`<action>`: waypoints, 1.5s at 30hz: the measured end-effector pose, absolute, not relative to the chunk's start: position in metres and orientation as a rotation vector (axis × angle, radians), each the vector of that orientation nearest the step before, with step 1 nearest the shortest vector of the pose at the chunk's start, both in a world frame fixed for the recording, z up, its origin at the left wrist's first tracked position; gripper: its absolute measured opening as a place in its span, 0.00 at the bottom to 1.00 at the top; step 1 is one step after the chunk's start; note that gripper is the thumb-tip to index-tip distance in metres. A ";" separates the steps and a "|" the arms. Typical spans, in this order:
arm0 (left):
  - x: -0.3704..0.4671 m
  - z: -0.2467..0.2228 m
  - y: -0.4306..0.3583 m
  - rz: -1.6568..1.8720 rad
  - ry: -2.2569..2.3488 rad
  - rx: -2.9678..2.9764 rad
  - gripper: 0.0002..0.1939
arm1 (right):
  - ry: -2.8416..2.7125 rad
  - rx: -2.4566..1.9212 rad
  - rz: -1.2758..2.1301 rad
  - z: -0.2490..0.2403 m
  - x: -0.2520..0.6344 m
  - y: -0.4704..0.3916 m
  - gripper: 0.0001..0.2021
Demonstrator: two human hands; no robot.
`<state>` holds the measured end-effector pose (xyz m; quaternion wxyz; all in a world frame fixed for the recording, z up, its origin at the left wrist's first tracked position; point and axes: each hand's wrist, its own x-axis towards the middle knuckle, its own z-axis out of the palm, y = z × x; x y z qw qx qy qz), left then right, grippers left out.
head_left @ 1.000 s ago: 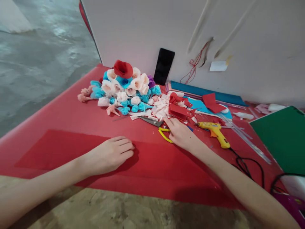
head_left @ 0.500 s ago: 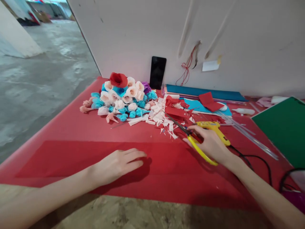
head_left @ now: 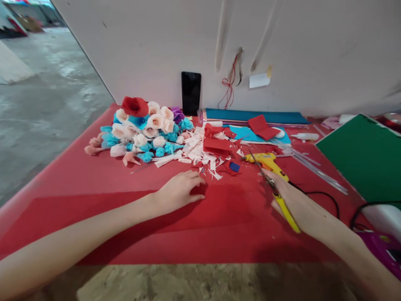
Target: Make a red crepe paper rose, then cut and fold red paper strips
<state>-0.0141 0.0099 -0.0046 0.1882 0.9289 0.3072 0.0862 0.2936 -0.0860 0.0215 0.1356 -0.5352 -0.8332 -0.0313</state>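
Note:
On the red tabletop, a long sheet of red crepe paper (head_left: pixel 125 209) lies flat from left to right. My left hand (head_left: pixel 178 190) is over its upper edge, palm down, thumb and fingers apart and loosely bent, holding nothing. My right hand (head_left: pixel 285 196) grips scissors (head_left: pixel 271 182) with yellow handles, the blades pointing away and slightly left. Just beyond that hand lies a yellow glue gun (head_left: pixel 266 161). Between my hands, farther off, is a small red piece with a blue patch (head_left: pixel 233 167), beside white paper scraps (head_left: pixel 200 146) and a folded red piece (head_left: pixel 216 146).
A pile of paper flowers (head_left: pixel 140 125) stands at the back left. Behind it a black phone (head_left: pixel 191 93) leans on the wall. At the right are clear glue sticks (head_left: pixel 316 169), a small white bottle (head_left: pixel 305 136), a green board (head_left: pixel 360 159) and a black cord (head_left: pixel 328 196).
My left hand has moved forward and right over the crepe paper. My right hand has drawn right with the scissors; the red piece with blue now lies by the scraps. The view has turned right.

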 end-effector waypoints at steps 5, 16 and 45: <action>-0.028 -0.004 0.012 0.222 0.848 2.531 0.05 | -2.508 -1.464 -0.209 0.012 0.308 -0.095 0.25; -0.027 0.005 0.005 0.187 1.013 2.463 0.13 | -2.586 -1.238 -0.466 0.001 0.309 -0.090 0.20; 0.000 0.005 -0.007 0.572 0.608 2.607 0.10 | -2.765 -1.212 -0.273 -0.025 0.310 -0.103 0.30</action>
